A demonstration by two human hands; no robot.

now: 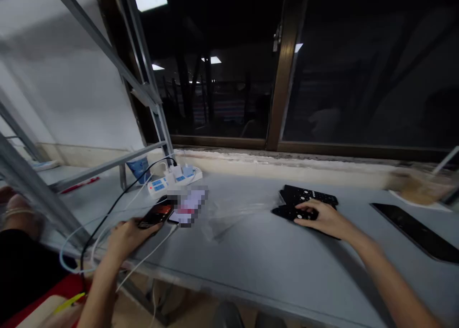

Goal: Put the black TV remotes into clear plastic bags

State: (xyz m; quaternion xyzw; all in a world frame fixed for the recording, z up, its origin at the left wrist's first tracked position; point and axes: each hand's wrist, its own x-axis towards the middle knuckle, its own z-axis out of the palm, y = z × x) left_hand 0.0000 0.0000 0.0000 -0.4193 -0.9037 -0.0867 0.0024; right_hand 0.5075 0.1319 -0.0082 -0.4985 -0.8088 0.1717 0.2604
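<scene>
Two bare hands are at the grey table (251,251), well apart from each other. The left hand (124,239) is at the near end of a dark phone (158,214), with the thumb along its edge and the other fingers bent and partly hidden, so I cannot tell whether they close firmly on it. The right hand (324,218) touches the front remote control (287,213); its thumb and forefinger stand apart on the black surface, and whether they really grip it I cannot tell. Behind it lies a rear remote control (311,194), partly overlapped, so a careless pull on the front one could drag or turn the other also. On the left, I think the bigger danger is the cables. A white cable (158,251) runs from the lit phone (190,206) over the table edge; if the left arm catches it, this phone could be pulled out of place, or the plug could come loose. The two phones lie close together, so moving one may push the other. Clear plastic (229,215) lies between the hands and could slip under something set on it. A wide swing of the right forearm might knock the black slab device (416,231).
</scene>
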